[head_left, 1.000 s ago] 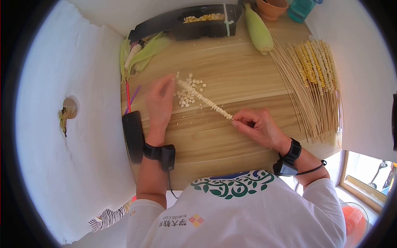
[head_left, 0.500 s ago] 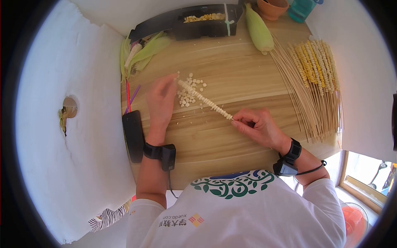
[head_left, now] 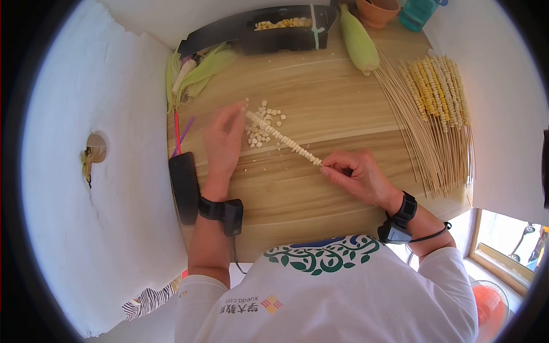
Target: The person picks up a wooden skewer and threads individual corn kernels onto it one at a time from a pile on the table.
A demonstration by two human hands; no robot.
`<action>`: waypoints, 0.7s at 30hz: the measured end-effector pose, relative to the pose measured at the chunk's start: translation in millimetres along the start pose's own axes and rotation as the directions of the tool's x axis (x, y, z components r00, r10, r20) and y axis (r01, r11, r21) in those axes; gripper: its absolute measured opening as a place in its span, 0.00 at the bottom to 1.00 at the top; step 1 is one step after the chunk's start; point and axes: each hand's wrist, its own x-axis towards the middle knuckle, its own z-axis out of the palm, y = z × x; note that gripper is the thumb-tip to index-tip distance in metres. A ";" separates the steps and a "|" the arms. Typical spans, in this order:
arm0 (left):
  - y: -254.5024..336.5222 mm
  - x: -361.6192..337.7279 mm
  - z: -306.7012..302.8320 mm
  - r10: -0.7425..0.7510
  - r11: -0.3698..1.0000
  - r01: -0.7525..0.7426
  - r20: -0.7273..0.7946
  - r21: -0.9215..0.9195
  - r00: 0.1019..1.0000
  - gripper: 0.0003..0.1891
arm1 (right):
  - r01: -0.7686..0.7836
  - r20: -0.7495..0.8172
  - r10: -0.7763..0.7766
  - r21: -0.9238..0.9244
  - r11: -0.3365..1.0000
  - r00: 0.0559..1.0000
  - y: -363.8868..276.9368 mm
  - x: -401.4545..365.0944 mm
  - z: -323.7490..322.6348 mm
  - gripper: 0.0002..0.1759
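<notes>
Slanting across the middle of the table is a skewer of pale corn kernels (head_left: 285, 141), threaded along most of its visible length. My right hand (head_left: 360, 176) pinches its lower right end between thumb and fingers. At the upper left end, my left hand (head_left: 223, 134) has its fingers drawn together by the skewer's tip. They are slightly blurred, and what they hold is too small to make out. Loose corn kernels (head_left: 259, 137) lie scattered on the wood beside and under the skewer.
Bare sticks (head_left: 409, 126) fan out at right, beside filled corn skewers (head_left: 437, 91). A corn cob in husk (head_left: 359, 46) lies behind. A black container (head_left: 286, 41) with kernels stands at the back. Husks (head_left: 206, 68) and a black phone-like object (head_left: 183, 188) line the left edge.
</notes>
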 end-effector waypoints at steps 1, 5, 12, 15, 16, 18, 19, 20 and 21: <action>0.0 0.0 0.2 0.004 1.000 -0.004 0.000 -0.003 1.000 0.12 | -0.003 0.001 0.003 -0.004 1.000 1.000 0.0 0.0 -0.1 0.05; 0.5 -0.4 0.3 0.007 1.000 -0.007 0.000 -0.016 1.000 0.12 | 0.000 0.003 0.000 -0.006 1.000 1.000 0.0 0.1 -0.2 0.05; 1.9 -0.9 0.8 0.029 0.999 -0.029 0.001 0.027 1.000 0.12 | 0.006 -0.004 -0.006 -0.005 1.000 1.000 -0.1 0.3 0.5 0.05; 2.5 -1.1 0.6 0.024 0.999 -0.024 0.005 0.021 1.000 0.12 | 0.011 -0.002 -0.011 -0.010 1.000 1.000 0.2 0.5 0.2 0.05; 2.6 -1.1 0.5 0.019 1.000 -0.019 0.009 0.009 1.000 0.12 | 0.010 0.001 -0.009 -0.011 1.000 1.000 0.5 0.6 0.1 0.05; 2.9 -1.1 1.2 0.022 1.000 -0.022 0.007 0.003 1.000 0.12 | 0.019 -0.002 -0.019 -0.007 1.000 1.000 1.4 0.8 0.3 0.05; 3.1 -1.1 1.5 0.025 1.000 -0.025 0.006 -0.003 1.000 0.12 | 0.027 -0.004 -0.027 -0.003 1.000 1.000 1.7 0.8 0.4 0.05; 2.6 -1.1 1.6 0.025 1.000 -0.025 0.006 -0.003 1.000 0.12 | 0.028 -0.004 -0.028 -0.003 1.000 1.000 1.7 0.7 0.4 0.05; 1.6 -1.3 1.8 0.025 0.999 -0.024 0.008 -0.034 1.000 0.12 | 0.028 -0.007 -0.028 -0.004 1.000 1.000 1.7 0.5 0.4 0.05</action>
